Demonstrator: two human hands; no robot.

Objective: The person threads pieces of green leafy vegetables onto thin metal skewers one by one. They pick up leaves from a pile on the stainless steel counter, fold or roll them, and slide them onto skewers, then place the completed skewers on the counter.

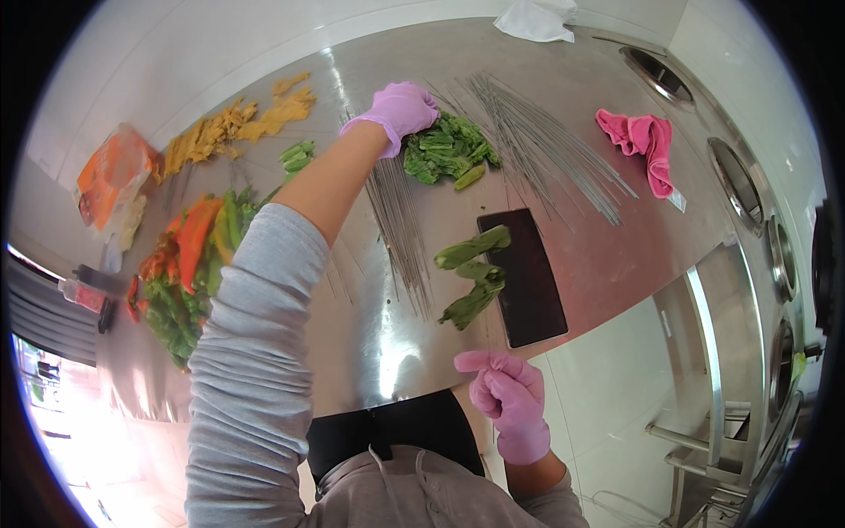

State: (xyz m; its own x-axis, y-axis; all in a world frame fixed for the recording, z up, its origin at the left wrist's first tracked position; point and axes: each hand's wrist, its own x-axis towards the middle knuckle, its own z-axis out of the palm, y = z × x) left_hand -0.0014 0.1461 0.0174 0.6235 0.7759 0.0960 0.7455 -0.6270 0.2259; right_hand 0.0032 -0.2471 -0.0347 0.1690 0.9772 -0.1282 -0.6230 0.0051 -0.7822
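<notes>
A pink disposable glove covers each hand. My right hand [511,402] grips the lower end of a thin metal skewer near the table's front edge. Folded green leaf pieces [472,277] are threaded on that skewer, above a dark flat-screened device [538,284]. At the far side my left hand [401,113] reaches to the left edge of a pile of folded green leaves [445,148]. Its fingertips are hidden, so whether it holds a leaf cannot be told. Bare metal skewers [399,224] lie below the left hand, and a second fanned bundle of skewers [548,145] lies right of the leaf pile.
On the steel table [343,369], red and green peppers [198,244] lie left of my forearm. Yellow folded food strips [218,132] and an orange plastic bag [112,175] are farther left. A pink cloth [640,145] lies right, near round metal-rimmed wells [736,185]. White material [538,20] sits at the back.
</notes>
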